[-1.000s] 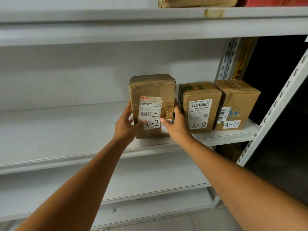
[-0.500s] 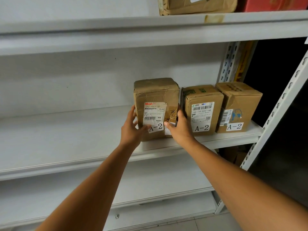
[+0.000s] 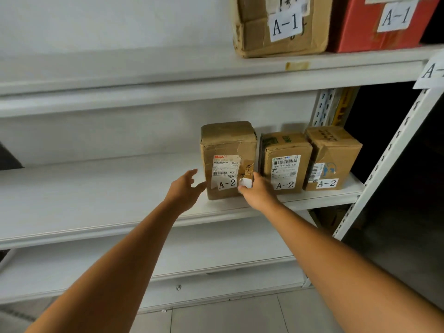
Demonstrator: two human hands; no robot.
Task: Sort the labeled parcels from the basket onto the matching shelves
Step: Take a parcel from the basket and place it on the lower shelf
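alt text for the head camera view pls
Two hands reach a tall brown A-2 parcel standing on the middle shelf: left hand open beside its left edge, right hand at its lower right corner. Two smaller A-2 parcels stand to its right; two A-1 parcels sit on the shelf above.

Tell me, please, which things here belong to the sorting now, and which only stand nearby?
Job: tall A-2 parcel, left hand, right hand, middle shelf.
Nearby only: middle A-2 parcel, right A-2 parcel, brown A-1 box, red A-1 box, tape scrap.
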